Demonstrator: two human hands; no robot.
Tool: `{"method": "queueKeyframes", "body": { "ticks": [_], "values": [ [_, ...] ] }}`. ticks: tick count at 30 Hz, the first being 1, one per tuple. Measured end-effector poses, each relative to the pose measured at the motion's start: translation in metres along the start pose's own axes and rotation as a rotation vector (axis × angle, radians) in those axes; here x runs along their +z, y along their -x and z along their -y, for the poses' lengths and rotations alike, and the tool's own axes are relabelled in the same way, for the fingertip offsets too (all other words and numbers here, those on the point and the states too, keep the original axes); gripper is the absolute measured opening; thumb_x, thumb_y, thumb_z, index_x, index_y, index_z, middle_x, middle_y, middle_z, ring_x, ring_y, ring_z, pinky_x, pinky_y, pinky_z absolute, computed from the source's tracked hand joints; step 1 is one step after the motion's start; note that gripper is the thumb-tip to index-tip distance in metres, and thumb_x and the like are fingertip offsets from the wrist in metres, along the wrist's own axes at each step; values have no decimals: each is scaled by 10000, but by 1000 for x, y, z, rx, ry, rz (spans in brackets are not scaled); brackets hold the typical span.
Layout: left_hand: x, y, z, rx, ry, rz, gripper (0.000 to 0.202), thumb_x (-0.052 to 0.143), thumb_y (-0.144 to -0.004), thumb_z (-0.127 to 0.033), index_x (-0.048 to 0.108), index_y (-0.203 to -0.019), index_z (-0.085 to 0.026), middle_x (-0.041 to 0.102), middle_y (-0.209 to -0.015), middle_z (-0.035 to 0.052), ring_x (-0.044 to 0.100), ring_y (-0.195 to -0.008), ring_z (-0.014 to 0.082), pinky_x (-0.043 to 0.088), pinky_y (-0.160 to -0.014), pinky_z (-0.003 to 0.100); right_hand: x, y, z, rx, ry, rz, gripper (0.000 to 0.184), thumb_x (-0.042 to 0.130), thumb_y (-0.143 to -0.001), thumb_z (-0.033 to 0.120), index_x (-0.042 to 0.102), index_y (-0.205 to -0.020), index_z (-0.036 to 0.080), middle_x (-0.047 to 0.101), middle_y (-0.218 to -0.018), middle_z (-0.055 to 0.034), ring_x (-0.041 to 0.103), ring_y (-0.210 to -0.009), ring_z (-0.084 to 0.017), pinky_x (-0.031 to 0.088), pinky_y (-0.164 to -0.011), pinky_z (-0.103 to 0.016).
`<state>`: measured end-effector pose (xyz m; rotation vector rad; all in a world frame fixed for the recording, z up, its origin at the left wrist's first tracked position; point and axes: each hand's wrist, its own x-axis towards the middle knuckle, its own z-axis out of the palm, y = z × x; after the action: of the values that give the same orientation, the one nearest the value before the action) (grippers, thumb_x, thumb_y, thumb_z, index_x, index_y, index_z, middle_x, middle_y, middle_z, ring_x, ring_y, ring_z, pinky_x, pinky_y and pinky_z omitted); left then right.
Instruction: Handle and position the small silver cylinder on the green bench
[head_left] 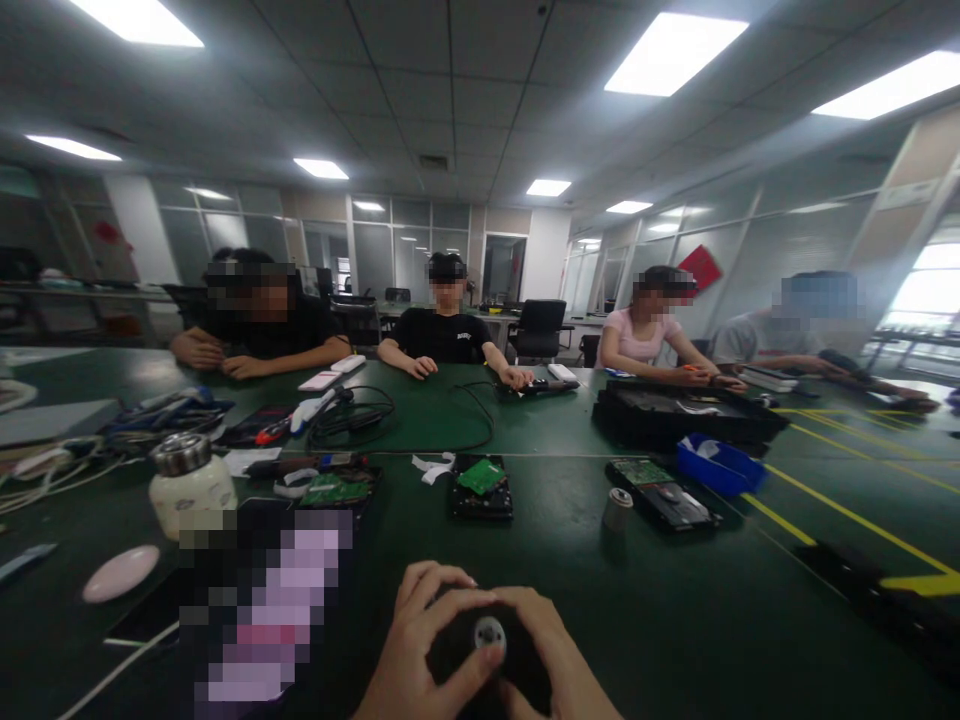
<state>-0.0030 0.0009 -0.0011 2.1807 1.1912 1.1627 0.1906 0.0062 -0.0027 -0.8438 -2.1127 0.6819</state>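
Note:
Both of my hands meet at the bottom middle, over the green table (675, 620). My left hand (416, 645) and my right hand (559, 660) are closed around a small dark object (457, 640). On its top sits a round silver part (489, 632), with my left thumb pressed just below it. The lower part of the dark object is hidden by my fingers. Beyond my hands lies an opened hard drive with a green circuit board (481, 485). A small metal cylinder (618, 508) stands to its right.
Several people sit across the table, hands on their own work. A white jar with a metal lid (189, 485) and a pink disc (120, 573) sit at left. Another opened drive (660, 492), a blue tray (718, 465) and a black case (686, 412) lie at right. Cables run mid-table.

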Motion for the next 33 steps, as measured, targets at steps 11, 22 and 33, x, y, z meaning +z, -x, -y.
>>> {"method": "queueKeyframes", "body": {
  "ticks": [11,22,33],
  "values": [
    [4,0,-1,-214,47,294,555,713,-627,-204,606,-1170,-248,590,-1175,67,499,-1091,272,396,-960,418,-9,4,2,-96,9,-71,282,386,-969,333,613,-1128,283,545,-1273,-89,542,-1106,-250,432,-939,-419],
    [-1,-6,-5,-281,72,341,470,748,-624,-242,677,-1088,-261,587,-1169,68,497,-1109,283,387,-962,411,-1,-9,10,-20,-44,-226,137,622,-812,205,611,-947,227,668,-942,-50,625,-901,-205,496,-802,-335],
    [-1,-6,-5,-312,74,356,476,768,-617,-283,679,-1084,-290,568,-1187,55,482,-1120,282,368,-984,405,-34,1,12,283,-56,-215,189,725,-764,316,632,-871,191,709,-774,-37,689,-770,-205,517,-795,-322]
  ]
}}
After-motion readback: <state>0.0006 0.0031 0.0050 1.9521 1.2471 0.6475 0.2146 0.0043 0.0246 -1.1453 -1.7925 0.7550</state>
